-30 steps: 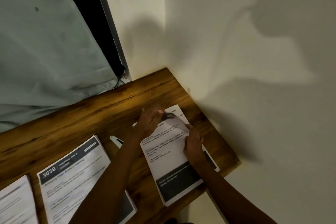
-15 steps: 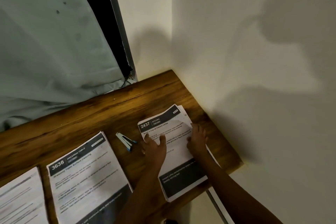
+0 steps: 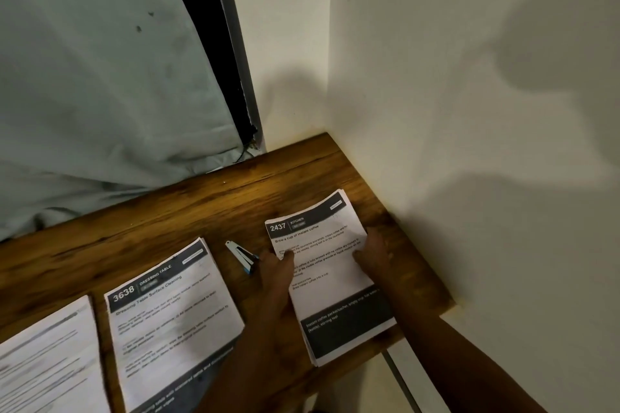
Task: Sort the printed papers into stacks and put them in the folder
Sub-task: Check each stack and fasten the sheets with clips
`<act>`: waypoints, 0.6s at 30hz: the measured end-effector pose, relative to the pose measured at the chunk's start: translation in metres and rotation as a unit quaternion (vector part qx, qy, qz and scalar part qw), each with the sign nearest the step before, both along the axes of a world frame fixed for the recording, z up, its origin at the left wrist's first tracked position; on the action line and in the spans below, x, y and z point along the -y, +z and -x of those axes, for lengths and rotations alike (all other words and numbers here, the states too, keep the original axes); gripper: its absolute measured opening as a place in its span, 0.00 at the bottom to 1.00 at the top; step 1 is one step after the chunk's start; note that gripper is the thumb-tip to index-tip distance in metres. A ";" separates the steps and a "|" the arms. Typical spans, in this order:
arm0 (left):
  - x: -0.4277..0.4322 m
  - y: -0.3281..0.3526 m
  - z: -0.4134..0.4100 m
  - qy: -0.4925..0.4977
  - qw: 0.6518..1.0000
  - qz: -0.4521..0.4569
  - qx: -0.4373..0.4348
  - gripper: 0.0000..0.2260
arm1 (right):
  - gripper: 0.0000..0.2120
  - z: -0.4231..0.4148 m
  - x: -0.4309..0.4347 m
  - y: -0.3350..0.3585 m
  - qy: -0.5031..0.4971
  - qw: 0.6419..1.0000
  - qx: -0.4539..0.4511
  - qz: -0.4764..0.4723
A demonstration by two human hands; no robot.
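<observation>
At the table's (image 3: 188, 208) right corner, the 2437 stack (image 3: 339, 282), ragged 0.5 s ago, now lies squared; left hand (image 3: 276, 270) and right hand (image 3: 374, 250) press its side edges, fingers flat and held together.

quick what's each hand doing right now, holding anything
Left hand: open, fingers pressing on the left edge of the kitchen paper stack.
Right hand: open, fingers pressing on the stack's right edge.
</observation>
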State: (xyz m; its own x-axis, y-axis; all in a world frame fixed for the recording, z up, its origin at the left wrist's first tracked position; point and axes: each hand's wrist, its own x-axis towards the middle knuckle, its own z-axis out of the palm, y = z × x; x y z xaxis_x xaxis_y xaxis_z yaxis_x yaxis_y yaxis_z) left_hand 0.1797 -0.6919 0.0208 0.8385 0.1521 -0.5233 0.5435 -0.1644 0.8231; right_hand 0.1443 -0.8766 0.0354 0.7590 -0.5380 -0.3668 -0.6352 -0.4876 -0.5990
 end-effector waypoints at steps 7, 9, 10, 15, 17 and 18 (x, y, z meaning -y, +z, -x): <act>0.004 0.025 -0.004 -0.045 0.998 0.014 0.034 0.06 | 0.15 0.014 0.020 0.031 0.042 0.993 0.104 -0.027; 0.006 0.048 -0.009 -0.069 0.989 -0.014 0.130 0.05 | 0.16 0.007 0.015 0.044 -0.034 0.978 0.169 -0.113; 0.007 0.063 -0.011 -0.074 0.980 -0.023 0.183 0.06 | 0.16 0.003 0.013 0.052 -0.063 0.963 0.212 -0.154; 0.009 0.126 -0.013 -0.049 0.934 -0.024 0.354 0.08 | 0.12 -0.007 0.010 0.098 -0.049 0.886 0.372 -0.272; 0.007 0.132 -0.009 -0.046 0.921 -0.021 0.386 0.07 | 0.13 -0.006 0.008 0.098 -0.047 0.877 0.383 -0.286; 0.007 0.131 -0.006 -0.050 0.918 -0.017 0.392 0.06 | 0.14 -0.005 0.006 0.096 -0.050 0.877 0.378 -0.291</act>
